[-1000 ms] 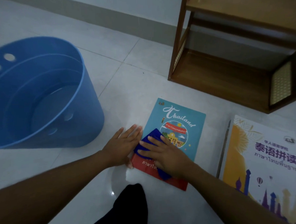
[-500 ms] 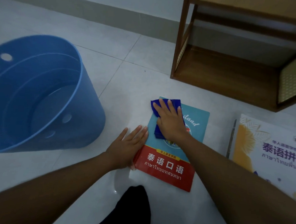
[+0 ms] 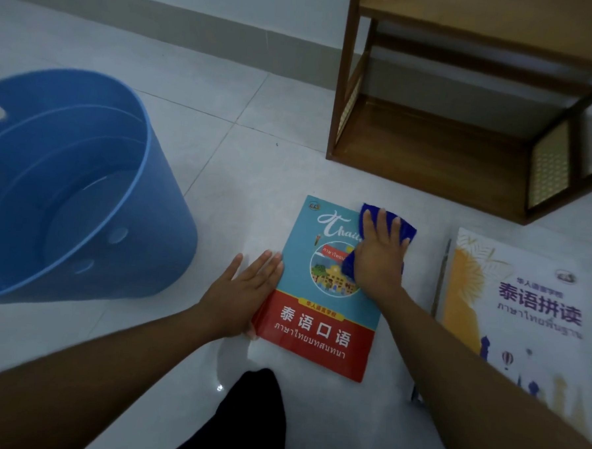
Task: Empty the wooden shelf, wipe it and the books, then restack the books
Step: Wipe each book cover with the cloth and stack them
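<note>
A teal and red book [image 3: 320, 315] lies flat on the white floor tiles. My right hand [image 3: 378, 256] presses a dark blue cloth [image 3: 406, 228] onto the book's upper right corner. My left hand [image 3: 239, 297] lies flat on the floor with fingers spread, its fingertips against the book's left edge. A larger white and yellow book [image 3: 530, 312] lies to the right, partly under my right forearm. The wooden shelf [image 3: 428, 152] stands behind the books with its lower board bare.
A big blue plastic tub [image 3: 153, 168] with a little water stands on the left. A grey skirting runs along the back wall. My dark-clad leg [image 3: 246, 417] sits at the bottom centre.
My right hand slid the cloth from the book's lower middle up to its top left, then across to its top right corner. My left hand stayed at the book's left edge.
</note>
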{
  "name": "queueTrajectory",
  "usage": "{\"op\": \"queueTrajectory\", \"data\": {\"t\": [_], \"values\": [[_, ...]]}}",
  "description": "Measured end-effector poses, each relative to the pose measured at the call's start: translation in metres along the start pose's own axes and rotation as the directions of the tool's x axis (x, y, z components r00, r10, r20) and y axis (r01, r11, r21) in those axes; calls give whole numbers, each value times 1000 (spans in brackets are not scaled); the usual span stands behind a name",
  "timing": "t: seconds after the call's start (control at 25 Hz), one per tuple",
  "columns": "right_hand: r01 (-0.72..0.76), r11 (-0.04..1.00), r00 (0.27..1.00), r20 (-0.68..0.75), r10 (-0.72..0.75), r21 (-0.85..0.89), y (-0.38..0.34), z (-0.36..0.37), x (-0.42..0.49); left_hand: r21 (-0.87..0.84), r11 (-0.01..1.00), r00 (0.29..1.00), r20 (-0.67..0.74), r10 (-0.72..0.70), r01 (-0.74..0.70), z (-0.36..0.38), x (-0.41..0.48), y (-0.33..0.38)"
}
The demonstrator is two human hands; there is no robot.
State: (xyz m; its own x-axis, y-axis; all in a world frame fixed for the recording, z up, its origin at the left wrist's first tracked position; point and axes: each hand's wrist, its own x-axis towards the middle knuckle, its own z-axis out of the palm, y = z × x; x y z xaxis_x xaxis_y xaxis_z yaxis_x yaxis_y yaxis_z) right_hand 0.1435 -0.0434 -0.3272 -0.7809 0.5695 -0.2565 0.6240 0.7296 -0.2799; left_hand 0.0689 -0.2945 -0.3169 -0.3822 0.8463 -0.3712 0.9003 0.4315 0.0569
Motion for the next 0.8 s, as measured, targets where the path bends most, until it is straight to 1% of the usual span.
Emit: {"op": "queueTrajectory", "data": {"t": [0.04,0.08,0.16,0.2,0.24,0.28,0.36,0.44,0.48,0.56,0.64,0.72,0.8], "values": [[59,997,998,8,-59,-41,-4,4,-10,-9,1000,1000,10,-8,8,-2,0,2],[169,983,986,15,-168,-71,-7,8,-20,-13,1000,1000,22,-8,8,-2,0,2],[407,908,913,49,-405,-94,-1,16,-38,-30,999,999,43,-11,13,-6,0,3],[476,875,879,64,-472,-88,6,16,-39,-33,999,997,66,-25,27,-8,1,4],[488,870,872,71,-484,-73,13,14,-37,-25,999,995,93,-37,40,-12,1,7],[454,889,890,69,-450,-57,18,10,-31,-20,998,992,112,-49,51,-16,1,10],[323,946,945,58,-321,-35,22,3,-20,-33,997,989,127,-71,76,-20,0,14],[203,979,977,65,-202,-9,20,-8,-10,-49,993,985,138,-102,109,-25,2,18],[154,988,986,57,-155,20,18,-13,-7,-75,989,985,122,-121,131,-27,4,20],[98,990,995,8,-99,99,12,-24,-11,-202,956,977,42,-207,212,-30,10,26],[113,981,994,-30,-110,157,5,-30,-24,-370,874,936,-32,-351,315,-28,16,32],[153,977,988,-49,-147,151,-1,-24,-47,-498,761,876,-6,-483,416,-21,20,38],[162,974,987,-19,-161,160,-6,-13,-70,-560,664,823,58,-565,495,-16,24,45]]}}
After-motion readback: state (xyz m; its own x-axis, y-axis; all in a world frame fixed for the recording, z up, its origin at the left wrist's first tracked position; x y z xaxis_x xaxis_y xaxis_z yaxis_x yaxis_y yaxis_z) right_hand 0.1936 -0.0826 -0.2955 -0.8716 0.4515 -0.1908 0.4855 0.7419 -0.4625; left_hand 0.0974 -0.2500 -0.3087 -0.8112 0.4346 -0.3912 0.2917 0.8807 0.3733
